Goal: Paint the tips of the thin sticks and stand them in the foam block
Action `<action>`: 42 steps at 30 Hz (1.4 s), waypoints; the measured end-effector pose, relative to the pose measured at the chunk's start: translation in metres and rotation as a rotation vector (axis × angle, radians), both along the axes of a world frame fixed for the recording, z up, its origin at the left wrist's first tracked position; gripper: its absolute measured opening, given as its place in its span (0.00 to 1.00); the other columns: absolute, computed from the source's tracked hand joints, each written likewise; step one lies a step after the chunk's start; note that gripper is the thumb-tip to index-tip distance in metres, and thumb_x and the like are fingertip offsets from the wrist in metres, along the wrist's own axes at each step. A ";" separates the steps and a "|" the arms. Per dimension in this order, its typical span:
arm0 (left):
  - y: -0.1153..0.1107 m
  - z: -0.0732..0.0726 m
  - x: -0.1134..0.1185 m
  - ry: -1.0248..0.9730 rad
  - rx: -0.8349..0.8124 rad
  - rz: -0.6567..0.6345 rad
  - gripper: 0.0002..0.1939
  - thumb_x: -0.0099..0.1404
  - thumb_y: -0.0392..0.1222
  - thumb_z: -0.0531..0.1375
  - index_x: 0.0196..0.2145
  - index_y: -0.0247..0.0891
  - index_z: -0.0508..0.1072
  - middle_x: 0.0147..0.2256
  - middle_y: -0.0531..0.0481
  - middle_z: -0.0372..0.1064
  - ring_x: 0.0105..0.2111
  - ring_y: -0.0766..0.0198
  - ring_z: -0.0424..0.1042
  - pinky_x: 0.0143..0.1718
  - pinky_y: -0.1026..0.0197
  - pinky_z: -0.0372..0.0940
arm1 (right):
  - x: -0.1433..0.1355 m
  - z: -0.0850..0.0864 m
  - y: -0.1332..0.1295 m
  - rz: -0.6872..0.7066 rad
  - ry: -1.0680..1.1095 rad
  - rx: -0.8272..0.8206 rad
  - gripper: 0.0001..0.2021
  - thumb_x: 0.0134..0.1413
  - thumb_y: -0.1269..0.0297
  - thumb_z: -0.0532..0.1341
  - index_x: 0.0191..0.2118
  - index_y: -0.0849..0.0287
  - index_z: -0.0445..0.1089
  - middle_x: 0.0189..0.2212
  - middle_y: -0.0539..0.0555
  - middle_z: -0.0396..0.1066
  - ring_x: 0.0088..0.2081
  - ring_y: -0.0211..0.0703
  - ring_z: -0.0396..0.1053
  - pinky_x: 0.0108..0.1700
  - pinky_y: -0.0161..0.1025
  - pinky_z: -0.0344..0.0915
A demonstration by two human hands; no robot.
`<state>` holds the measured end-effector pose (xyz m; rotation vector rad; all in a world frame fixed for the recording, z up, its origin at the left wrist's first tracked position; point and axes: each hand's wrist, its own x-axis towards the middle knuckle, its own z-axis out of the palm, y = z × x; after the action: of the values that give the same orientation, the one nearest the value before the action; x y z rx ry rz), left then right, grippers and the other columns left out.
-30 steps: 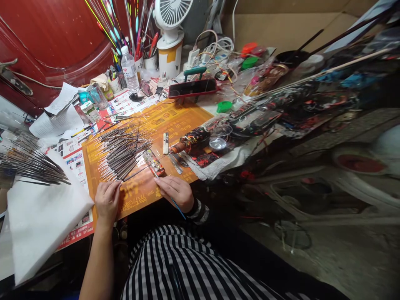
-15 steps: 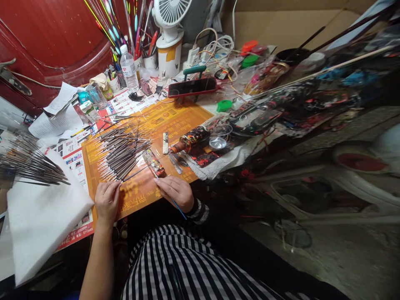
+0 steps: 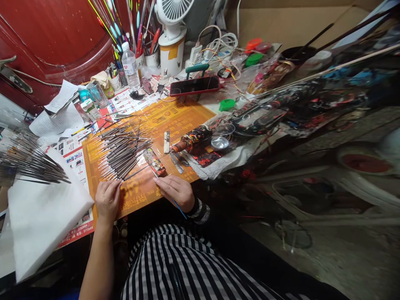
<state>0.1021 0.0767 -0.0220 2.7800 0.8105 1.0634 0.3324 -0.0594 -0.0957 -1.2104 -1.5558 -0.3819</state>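
Observation:
My left hand (image 3: 108, 198) rests at the near edge of the orange mat (image 3: 137, 203). Its thumb and fingers pinch the end of a thin dark stick (image 3: 137, 171), which reaches up to a paint-stained block (image 3: 154, 161). Just right of it, my right hand (image 3: 177, 191) is closed around a slim blue-handled brush (image 3: 179, 208); the brush's tip is too small to make out near the block. Beyond my left hand lies a pile of similar dark sticks (image 3: 125, 152) with pale thin ends.
More dark sticks (image 3: 37, 164) lie on a white foam slab (image 3: 46, 212) at the left. A phone (image 3: 195, 86) leans on a stand behind the mat. Right of the block are a paint-crusted roller-like tool (image 3: 196, 135) and a small clear cup (image 3: 220, 143). A water bottle (image 3: 130, 68) and fan (image 3: 173, 12) stand behind.
The whole view has shifted slightly. Both hands keep nearly the same place and hold on the stick and the brush.

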 end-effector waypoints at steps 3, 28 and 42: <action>0.000 0.000 0.000 0.003 -0.007 0.003 0.08 0.70 0.39 0.60 0.44 0.43 0.77 0.37 0.48 0.77 0.36 0.62 0.72 0.42 0.57 0.67 | -0.001 0.001 0.000 -0.002 0.008 -0.006 0.29 0.62 0.76 0.60 0.67 0.57 0.59 0.46 0.60 0.78 0.43 0.46 0.77 0.45 0.44 0.77; 0.011 -0.001 -0.003 -0.054 0.093 -0.061 0.12 0.66 0.35 0.63 0.47 0.42 0.76 0.39 0.47 0.76 0.37 0.60 0.72 0.43 0.56 0.66 | 0.100 0.086 -0.089 -0.527 0.394 -0.050 0.12 0.67 0.65 0.56 0.48 0.56 0.76 0.33 0.54 0.76 0.33 0.43 0.74 0.38 0.41 0.74; 0.017 -0.001 0.001 -0.109 0.190 -0.077 0.13 0.64 0.33 0.65 0.47 0.41 0.77 0.39 0.46 0.77 0.35 0.61 0.73 0.42 0.57 0.67 | 0.148 0.092 -0.061 -0.518 0.351 -0.314 0.12 0.64 0.65 0.55 0.36 0.59 0.74 0.26 0.51 0.74 0.24 0.38 0.68 0.29 0.35 0.61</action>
<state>0.1032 0.0934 -0.0235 2.8467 0.6149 1.3293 0.4803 -0.1204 -0.0034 -1.8243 -1.0106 -0.2396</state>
